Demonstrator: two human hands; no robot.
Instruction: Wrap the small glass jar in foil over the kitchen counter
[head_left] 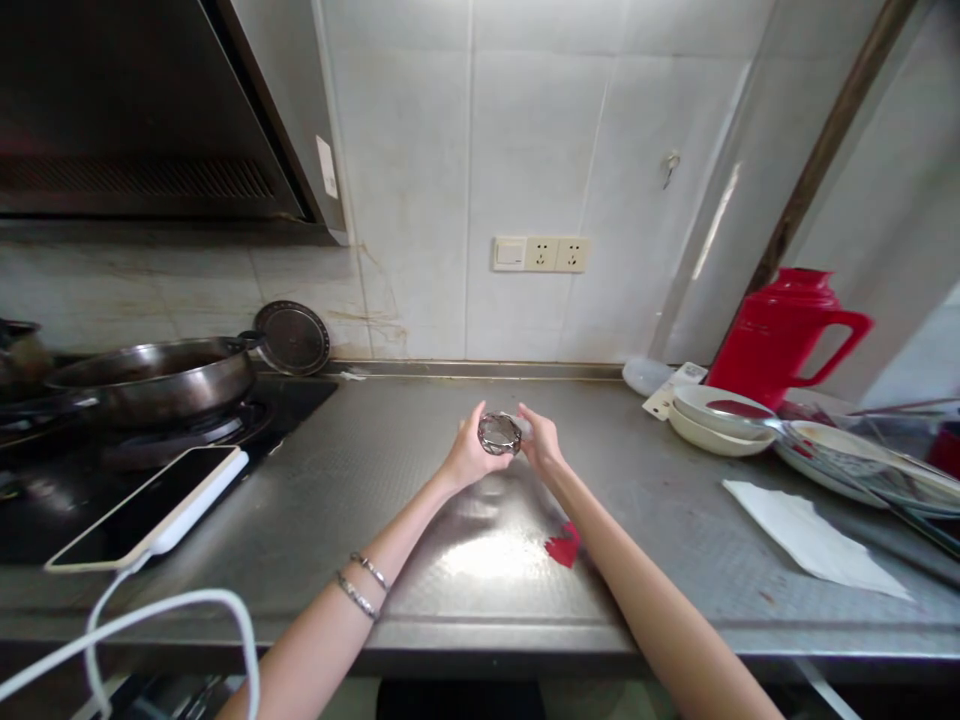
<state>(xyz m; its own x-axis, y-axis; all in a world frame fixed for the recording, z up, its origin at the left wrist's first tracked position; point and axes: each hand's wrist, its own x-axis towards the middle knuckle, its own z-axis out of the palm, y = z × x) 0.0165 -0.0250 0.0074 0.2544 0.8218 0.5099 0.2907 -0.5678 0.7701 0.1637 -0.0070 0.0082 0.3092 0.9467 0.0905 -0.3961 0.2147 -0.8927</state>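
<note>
A small round object [499, 433], with a shiny faceted rim like cut glass or metal, is held above the middle of the steel counter. My left hand [471, 447] grips it from the left, fingers curled around its side. My right hand [538, 440] is closed at its right edge, with a bit of something whitish between the fingers and the object; I cannot make out what that is. On the counter below, beside my right forearm, lies a small red piece [564, 546] with a jagged edge.
Left, a steel pan [161, 375] sits on the black stove, with a phone [150, 505] and white cable nearer. Right are a red thermos jug [784, 330], stacked bowls [712, 425], plates with utensils, and a white napkin [814, 535]. A tiled wall with sockets [541, 254] stands behind.
</note>
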